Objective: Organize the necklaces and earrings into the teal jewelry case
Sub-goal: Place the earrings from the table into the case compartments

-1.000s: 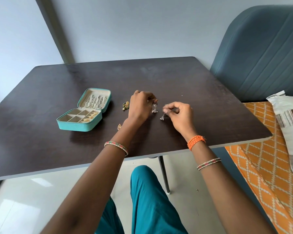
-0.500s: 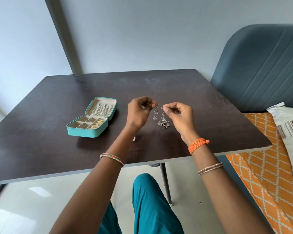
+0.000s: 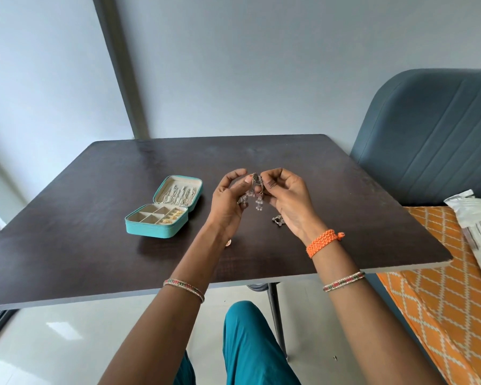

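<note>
Dangling earrings [image 3: 257, 194] pinched between both hands.

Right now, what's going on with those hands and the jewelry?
Both hands, left and right, pinch silver dangly earrings above table. Teal jewelry case open. Nothing between.

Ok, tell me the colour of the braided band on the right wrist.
Orange. The braided thread band sits at the right wrist, seen in the head view.

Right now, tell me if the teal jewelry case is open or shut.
Open. The teal jewelry case lies on the table with its lid tilted back, showing the divided tray and jewelry inside.
</note>
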A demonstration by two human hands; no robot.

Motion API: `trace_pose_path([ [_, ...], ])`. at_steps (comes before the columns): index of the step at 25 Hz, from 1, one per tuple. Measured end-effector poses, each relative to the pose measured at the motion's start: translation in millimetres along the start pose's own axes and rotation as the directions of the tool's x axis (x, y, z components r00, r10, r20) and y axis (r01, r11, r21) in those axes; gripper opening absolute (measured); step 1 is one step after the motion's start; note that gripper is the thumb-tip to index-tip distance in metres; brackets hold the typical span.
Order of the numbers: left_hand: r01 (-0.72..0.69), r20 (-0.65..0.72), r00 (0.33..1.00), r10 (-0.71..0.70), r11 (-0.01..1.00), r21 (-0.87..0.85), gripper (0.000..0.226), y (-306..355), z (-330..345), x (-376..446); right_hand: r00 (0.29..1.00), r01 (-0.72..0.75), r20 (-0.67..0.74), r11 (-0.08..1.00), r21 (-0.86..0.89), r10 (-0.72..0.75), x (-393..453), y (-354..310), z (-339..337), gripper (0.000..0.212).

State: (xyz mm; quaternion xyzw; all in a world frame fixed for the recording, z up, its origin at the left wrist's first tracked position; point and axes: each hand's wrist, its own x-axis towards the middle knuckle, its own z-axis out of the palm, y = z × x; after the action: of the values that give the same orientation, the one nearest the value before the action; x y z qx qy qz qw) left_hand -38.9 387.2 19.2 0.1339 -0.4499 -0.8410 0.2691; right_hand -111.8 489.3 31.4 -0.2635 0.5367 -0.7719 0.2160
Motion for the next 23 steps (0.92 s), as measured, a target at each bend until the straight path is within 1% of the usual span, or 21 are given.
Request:
trace_pose_path([
  [2,0.052,0.003,0.999,-0.052,0.998,-0.032,0.018,4.6,4.1,-4.8,0.999,-0.031,-0.007,0.997,0.069,0.032,-1.3,-5.6,5.2,0.011],
  [4,0.059,0.01,0.998,-0.058,0.996,-0.061,0.019,8.1,6.1,-7.1,0.999,-0.046,-0.005,0.993,0.109,0.047,-2.3,-11.5,10.0,0.012],
  [5,0.03,0.006,1.0,-0.03,0.998,-0.046,0.02,8.8,5.6,-7.4,0.999,-0.047,-0.001,0.993,0.11,0.047,-2.7,-13.6,12.2,0.012],
  [7,-0.092,-0.022,0.995,0.093,0.994,0.054,0.02,6.6,2.3,-7.0,1.0,-0.027,0.003,0.995,0.096,0.026,-3.4,-16.2,16.0,0.012],
  [9,-0.231,-0.042,0.97,0.238,0.964,0.129,0.022,4.0,0.3,-8.7,1.0,0.021,-0.015,0.998,0.063,-0.02,-2.6,-14.6,18.8,0.013],
  [10,-0.279,-0.04,0.957,0.289,0.947,0.156,0.021,3.3,0.6,-10.4,0.998,0.046,-0.036,0.998,0.042,-0.044,-2.2,-13.1,19.6,0.014],
  [12,-0.33,-0.027,0.939,0.344,0.919,0.217,0.017,2.9,3.7,-14.7,0.993,0.076,-0.089,0.997,0.006,-0.075,-1.5,-10.8,20.2,0.016],
  [14,-0.346,-0.058,0.925,0.375,0.897,0.276,0.012,2.8,6.7,-18.8,0.989,0.078,-0.124,0.997,-0.01,-0.079,-1.7,-9.3,21.7,0.015],
  [16,-0.318,-0.095,0.926,0.364,0.893,0.317,0.008,1.5,7.0,-19.8,0.982,0.1,-0.153,0.993,-0.055,-0.107,-2.1,-7.3,24.0,0.013],
  [17,-0.288,-0.092,0.938,0.335,0.897,0.335,0.008,1.2,7.0,-20.2,0.975,0.126,-0.171,0.986,-0.111,-0.144,-1.9,-6.3,24.6,0.014],
  [19,-0.241,-0.064,0.957,0.283,0.899,0.365,0.014,1.4,7.7,-21.9,0.959,0.175,-0.182,0.959,-0.222,-0.217,-1.5,-5.3,24.6,0.015],
  [21,-0.235,-0.051,0.96,0.274,0.894,0.382,0.013,5.0,6.9,-22.3,0.966,0.171,-0.155,0.96,-0.224,-0.209,-1.7,-6.4,22.7,0.014],
  [23,-0.217,-0.048,0.966,0.254,0.897,0.386,0.01,9.6,4.3,-20.2,0.981,0.116,-0.134,0.98,-0.164,-0.138,-0.7,-8.8,19.4,0.011],
])
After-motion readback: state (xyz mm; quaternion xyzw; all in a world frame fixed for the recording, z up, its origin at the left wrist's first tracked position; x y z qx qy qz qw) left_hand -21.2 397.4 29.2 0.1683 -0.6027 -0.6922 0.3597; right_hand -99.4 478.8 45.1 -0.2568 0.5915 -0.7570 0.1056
